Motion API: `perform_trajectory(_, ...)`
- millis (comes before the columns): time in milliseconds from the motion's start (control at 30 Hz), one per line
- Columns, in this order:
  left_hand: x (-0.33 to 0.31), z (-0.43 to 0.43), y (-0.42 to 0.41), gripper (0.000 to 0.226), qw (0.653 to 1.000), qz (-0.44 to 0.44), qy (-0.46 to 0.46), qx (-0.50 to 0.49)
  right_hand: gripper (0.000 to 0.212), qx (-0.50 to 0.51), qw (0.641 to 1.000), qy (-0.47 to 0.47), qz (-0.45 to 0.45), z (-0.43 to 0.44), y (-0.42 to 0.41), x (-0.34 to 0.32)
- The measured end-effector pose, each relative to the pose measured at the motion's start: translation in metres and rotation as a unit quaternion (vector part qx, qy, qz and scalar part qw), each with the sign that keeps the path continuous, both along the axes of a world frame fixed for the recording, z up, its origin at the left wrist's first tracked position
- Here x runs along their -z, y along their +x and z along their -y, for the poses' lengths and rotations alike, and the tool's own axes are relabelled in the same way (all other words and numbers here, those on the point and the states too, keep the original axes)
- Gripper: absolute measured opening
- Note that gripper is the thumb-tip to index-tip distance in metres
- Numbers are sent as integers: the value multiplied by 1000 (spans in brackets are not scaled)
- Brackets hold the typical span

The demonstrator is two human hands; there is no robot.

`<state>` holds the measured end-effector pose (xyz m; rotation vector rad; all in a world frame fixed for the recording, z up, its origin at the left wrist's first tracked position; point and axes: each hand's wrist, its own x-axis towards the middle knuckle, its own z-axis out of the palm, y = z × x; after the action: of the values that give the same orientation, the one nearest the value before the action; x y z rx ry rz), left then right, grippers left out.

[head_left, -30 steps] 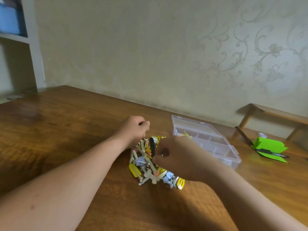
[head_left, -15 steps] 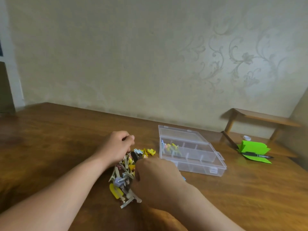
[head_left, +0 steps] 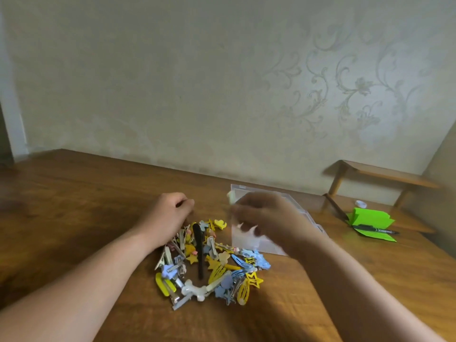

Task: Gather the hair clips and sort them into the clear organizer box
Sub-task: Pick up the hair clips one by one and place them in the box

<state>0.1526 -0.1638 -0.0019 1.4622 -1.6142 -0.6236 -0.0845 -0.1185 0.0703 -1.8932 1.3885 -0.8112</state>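
A heap of hair clips (head_left: 209,262), yellow, blue, white and one long black one, lies on the wooden table (head_left: 74,206). My left hand (head_left: 167,218) rests curled at the heap's far left edge, fingers closed. My right hand (head_left: 266,220) is raised and blurred in front of the clear organizer box (head_left: 246,240), pinching a pale clip (head_left: 230,197) whose tip sticks up above the fingers. The hand hides most of the box, so its compartments cannot be made out.
Right of the box lie a green folded paper (head_left: 370,218) with a black pen (head_left: 375,230) on it and a small white cap (head_left: 360,204). A low wooden shelf (head_left: 385,174) stands at the back right against the patterned wall.
My right hand rose from the heap and moved right toward the box with a pale clip. The left hand stayed at the heap. The camera came closer.
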Motion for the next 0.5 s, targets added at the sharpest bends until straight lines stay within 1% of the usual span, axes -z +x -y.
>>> perform_trajectory(67, 1, 1, 1, 35, 1000, 0, 2, 1, 16, 81, 996, -25, -2, 28, -22, -9)
perform_trajectory(133, 2, 1, 0, 35, 1000, -3, 0, -1, 19, 164, 983, -41, -71, 54, -43, -15)
perform_trajectory(200, 2, 1, 0, 34, 1000, -4, 0, -3, 20, 198, 968, -24, -151, 72, -56, -14)
perform_trajectory(300, 2, 1, 0, 33, 1000, -2, 2, -8, 18, 188, 953, 33, -236, 87, -59, 0)
perform_trajectory(367, 1, -1, 0, 33, 1000, -2, 1, -8, 26, 174, 943, 49, -281, 94, -54, 9)
perform_trajectory(500, 1, -1, 0, 34, 1000, -5, 1, -5, 36, 151, 935, 71, -313, 99, -48, 13)
